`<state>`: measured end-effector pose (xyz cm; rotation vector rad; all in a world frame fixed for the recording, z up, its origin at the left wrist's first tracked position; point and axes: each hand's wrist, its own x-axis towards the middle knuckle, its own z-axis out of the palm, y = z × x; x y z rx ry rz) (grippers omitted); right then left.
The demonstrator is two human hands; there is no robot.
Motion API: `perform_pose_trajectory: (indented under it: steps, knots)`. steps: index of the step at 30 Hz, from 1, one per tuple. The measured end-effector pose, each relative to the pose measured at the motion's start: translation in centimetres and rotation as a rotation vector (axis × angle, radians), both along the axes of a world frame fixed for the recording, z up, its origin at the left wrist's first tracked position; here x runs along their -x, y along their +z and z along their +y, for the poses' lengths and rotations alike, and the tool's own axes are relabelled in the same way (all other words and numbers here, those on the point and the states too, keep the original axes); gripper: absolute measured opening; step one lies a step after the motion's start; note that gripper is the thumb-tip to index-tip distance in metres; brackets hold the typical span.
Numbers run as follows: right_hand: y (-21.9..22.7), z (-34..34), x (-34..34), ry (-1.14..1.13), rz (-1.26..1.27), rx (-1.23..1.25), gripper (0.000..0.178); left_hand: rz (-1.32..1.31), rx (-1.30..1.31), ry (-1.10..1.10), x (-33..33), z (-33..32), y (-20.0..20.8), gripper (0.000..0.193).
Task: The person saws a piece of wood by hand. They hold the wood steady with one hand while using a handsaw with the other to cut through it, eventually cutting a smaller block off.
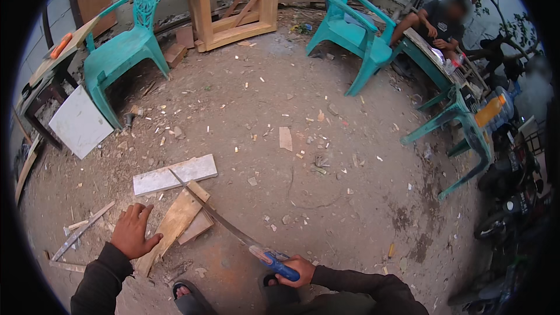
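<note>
My right hand (pixel 298 270) is wrapped round the blue handle of a handsaw (pixel 232 228). The saw's long blade slants up and left, passing over the far end of a light wooden board (pixel 175 219). My left hand (pixel 133 233) is open beside the board's left edge, fingers spread and thumb pointing at the wood. Whether the thumb touches the board I cannot tell. Under the board lies a brown wooden block (pixel 197 228). Just beyond the board's far end is a pale rectangular slab (pixel 175 174), with the saw's tip over it.
Thin wood strips (pixel 79 239) lie left of my left hand. Green plastic chairs (pixel 125 61) and a wooden frame (pixel 233 32) stand at the back. A white square panel (pixel 80 122) leans at left. A seated person (pixel 440 23) is at far right, beyond a green stool (pixel 461 118). Scraps litter the dirt.
</note>
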<state>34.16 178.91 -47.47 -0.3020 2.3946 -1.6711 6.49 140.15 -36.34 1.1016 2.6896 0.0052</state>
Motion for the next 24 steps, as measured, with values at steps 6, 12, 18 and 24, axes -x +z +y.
perform_pose_trajectory:
  steps: [6,12,18,24]
  knots:
    - [-0.6,1.6,-4.2,-0.123,0.018,0.013,0.014,-0.083,0.056,-0.096,0.5,6.8,-5.2,0.116]
    - [0.3,-0.7,-2.5,-0.107,0.035,0.06,0.014,-0.067,-0.169,0.056,-0.5,5.9,-11.0,0.095]
    - [0.2,1.4,-3.8,-0.109,-0.088,0.159,0.014,0.006,-0.511,0.47,-5.2,12.3,-13.5,0.068]
    - [2.4,0.1,0.3,-0.062,0.005,0.077,0.013,0.149,-0.583,0.537,-3.7,8.5,-13.4,0.062]
